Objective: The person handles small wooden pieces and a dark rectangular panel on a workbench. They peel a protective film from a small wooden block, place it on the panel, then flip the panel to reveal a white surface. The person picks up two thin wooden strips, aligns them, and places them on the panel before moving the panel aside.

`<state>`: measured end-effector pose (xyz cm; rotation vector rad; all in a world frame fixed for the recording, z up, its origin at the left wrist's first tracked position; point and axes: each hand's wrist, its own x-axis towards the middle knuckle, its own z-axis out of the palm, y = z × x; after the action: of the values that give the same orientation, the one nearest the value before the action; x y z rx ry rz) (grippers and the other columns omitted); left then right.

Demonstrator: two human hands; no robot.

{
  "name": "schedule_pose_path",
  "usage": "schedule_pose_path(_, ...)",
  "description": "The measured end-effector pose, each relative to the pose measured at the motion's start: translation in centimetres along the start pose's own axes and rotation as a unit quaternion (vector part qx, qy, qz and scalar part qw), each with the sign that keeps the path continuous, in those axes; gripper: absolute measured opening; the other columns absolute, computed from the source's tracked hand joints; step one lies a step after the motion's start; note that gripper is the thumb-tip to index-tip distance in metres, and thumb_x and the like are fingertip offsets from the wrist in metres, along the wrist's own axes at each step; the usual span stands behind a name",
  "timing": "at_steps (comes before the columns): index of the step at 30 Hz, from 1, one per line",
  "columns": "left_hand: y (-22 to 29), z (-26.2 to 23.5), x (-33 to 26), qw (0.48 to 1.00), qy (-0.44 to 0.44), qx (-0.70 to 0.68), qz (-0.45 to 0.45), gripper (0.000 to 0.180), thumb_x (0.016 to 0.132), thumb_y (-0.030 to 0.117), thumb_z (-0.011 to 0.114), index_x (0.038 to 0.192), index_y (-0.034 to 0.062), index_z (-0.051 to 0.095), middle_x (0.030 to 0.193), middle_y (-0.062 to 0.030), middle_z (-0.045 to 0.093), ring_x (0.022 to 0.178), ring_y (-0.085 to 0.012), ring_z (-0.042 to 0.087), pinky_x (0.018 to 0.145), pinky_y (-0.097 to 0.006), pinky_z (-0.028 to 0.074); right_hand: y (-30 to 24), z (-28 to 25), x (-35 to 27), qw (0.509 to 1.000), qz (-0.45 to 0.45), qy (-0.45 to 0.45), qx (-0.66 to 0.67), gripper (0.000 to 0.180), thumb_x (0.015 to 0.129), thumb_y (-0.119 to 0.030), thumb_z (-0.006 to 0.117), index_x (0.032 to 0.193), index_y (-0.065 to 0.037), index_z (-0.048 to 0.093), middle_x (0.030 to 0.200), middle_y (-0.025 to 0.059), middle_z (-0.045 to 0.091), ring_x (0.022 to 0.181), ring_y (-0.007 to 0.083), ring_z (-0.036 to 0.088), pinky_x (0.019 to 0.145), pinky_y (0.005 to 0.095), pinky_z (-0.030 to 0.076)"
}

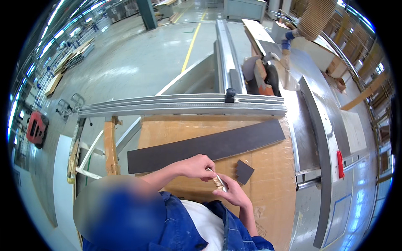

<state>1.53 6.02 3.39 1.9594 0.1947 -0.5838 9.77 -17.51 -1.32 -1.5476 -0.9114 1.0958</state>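
Note:
My left hand [197, 167] and my right hand [233, 193] meet over the near part of a brown cardboard-covered surface [270, 192]. Between them they grip a small stack of thin pieces [218, 182] with pale brown edges; my fingers cover part of it, and its exact kind cannot be made out. Just beyond my left hand lies a long dark grey board [205, 144], slanting up to the right. To the right of the held stack, a few small dark grey square pieces [245, 172] lie overlapping on the cardboard.
An aluminium fence [180, 105] with a black knob [230, 95] crosses behind the board. Beyond it to the right stands a saw guard [266, 77]. A long straight rail [322, 129] with a red piece [340, 164] runs along the right. A red machine [37, 129] stands far left.

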Motion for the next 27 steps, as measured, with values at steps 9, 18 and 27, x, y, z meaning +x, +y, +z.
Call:
schedule_pose_path(9, 0.1, 1.1, -0.3, 0.995, 0.015, 0.081, 0.056, 0.024, 0.091, 0.017, 0.063, 0.087, -0.0032, 0.075, 0.069, -0.0128, 0.073, 0.066, -0.0247, 0.073, 0.066, -0.036, 0.058, 2.9, 2.1, 0.4, 0.991, 0.023, -0.002, 0.128, 0.061, 0.094, -0.015, 0.071, 0.148, 0.003, 0.05, 0.129, 0.0095, 0.063, 0.117, 0.0157, 0.058, 0.102, 0.0309, 0.046)
schedule_pose_path(18, 1.3, 1.5, -1.4, 0.994, -0.022, 0.076, 0.078, 0.022, 0.091, 0.014, 0.064, 0.082, -0.0049, 0.072, 0.073, -0.0146, 0.074, 0.065, -0.0236, 0.073, 0.064, -0.036, 0.058, 4.2, 1.2, 0.2, 0.976, 0.058, -0.016, 0.211, 0.033, 0.101, -0.024, 0.063, 0.11, 0.007, 0.071, 0.102, 0.0127, 0.073, 0.078, 0.0187, 0.068, 0.071, 0.0306, 0.055)
schedule_pose_path(27, 1.3, 2.1, -2.2, 0.977, -0.169, 0.116, 0.06, 0.028, 0.097, 0.015, 0.055, 0.084, -0.0024, 0.072, 0.072, -0.0124, 0.075, 0.066, -0.0217, 0.075, 0.063, -0.036, 0.06, 4.1, 0.8, -0.1, 0.979, 0.109, -0.107, 0.134, 0.029, 0.098, -0.021, 0.071, 0.107, 0.006, 0.075, 0.092, 0.0081, 0.073, 0.08, 0.0121, 0.066, 0.071, 0.0266, 0.052)
